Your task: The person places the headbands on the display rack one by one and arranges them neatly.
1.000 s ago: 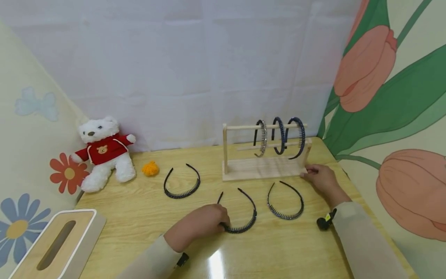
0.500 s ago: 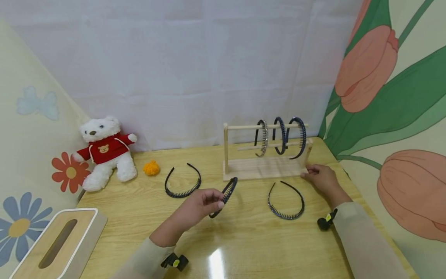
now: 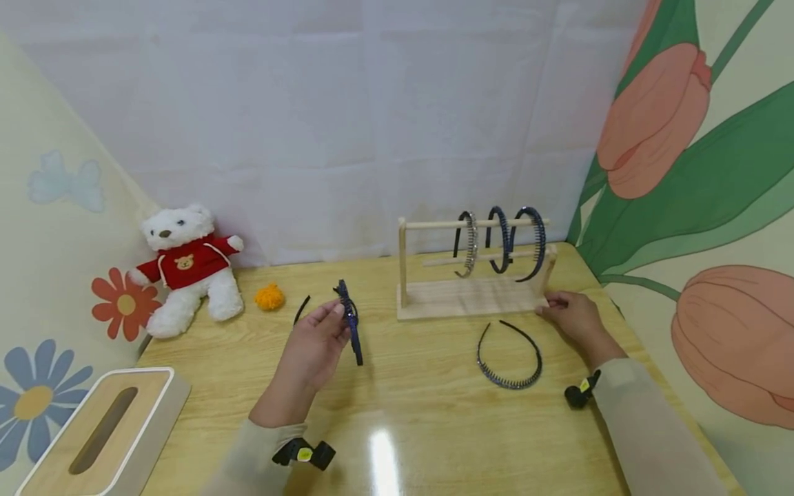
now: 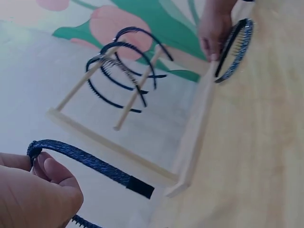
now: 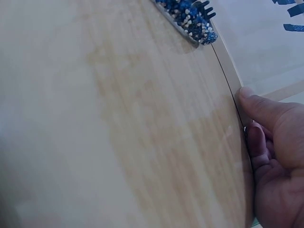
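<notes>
My left hand (image 3: 313, 348) pinches a dark blue toothed headband (image 3: 351, 325) in the air, upright and nearly edge-on in the head view. In the left wrist view its glittery band (image 4: 88, 162) reaches out past my fingers. Partly hidden behind that hand, another dark headband (image 3: 299, 310) lies on the table. My right hand (image 3: 575, 320) grips the front right corner of a wooden headband rack (image 3: 459, 301), thumb on the base edge in the right wrist view. Three headbands (image 3: 501, 241) hang on the rack's bars. A beaded headband (image 3: 511, 384) lies on the table before it.
A white teddy bear (image 3: 189, 265) in a red sweater sits at the back left, beside an orange fuzzy ball (image 3: 269, 297). A wood-topped tissue box (image 3: 133, 441) stands at the front left. A white cloth backdrop (image 3: 310, 138) rises behind the table.
My left hand has lifted the middle headband off the table and carried it left and up, turning it upright, in front of the left headband. My right hand stays at the rack corner.
</notes>
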Demonstrator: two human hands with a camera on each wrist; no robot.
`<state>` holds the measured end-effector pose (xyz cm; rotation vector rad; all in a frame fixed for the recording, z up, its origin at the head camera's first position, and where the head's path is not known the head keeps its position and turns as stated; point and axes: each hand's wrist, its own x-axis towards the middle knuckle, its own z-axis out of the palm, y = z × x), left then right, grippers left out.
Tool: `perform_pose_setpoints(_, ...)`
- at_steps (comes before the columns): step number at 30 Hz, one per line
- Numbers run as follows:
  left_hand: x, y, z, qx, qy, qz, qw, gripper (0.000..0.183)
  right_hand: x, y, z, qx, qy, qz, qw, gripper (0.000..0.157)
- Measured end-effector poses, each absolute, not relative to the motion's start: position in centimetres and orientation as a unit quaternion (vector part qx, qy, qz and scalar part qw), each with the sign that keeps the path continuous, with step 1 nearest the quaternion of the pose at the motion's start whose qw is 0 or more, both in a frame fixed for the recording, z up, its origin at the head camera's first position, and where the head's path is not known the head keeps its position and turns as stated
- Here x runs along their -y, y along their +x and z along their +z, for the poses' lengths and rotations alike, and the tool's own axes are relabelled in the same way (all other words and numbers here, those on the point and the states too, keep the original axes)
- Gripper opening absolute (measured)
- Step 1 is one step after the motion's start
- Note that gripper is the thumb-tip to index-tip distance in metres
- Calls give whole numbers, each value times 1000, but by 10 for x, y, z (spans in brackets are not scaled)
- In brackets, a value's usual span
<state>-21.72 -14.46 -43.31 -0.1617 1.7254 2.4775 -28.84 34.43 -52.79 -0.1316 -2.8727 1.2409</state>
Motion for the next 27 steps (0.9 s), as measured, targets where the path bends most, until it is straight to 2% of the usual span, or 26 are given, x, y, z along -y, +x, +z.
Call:
perform_pose_setpoints(5,152,-230,-402,-554,-37,832,1,20,-345,-289,-526,918,-39,395,8,58)
perform_pose_setpoints(13,146,-249,-344,-519,47,849,-83,28,-346,-290,-528,919,-41,392,9,56)
perform_pose_setpoints(18,130,-259,-319,-505,80,853,-105,27,-346,-290,-526,919,-39,391,17,55)
perform_pose_setpoints(27,86,-270,-299,-499,162,842,-122,30,-346,-288,-528,919,-38,393,0,59)
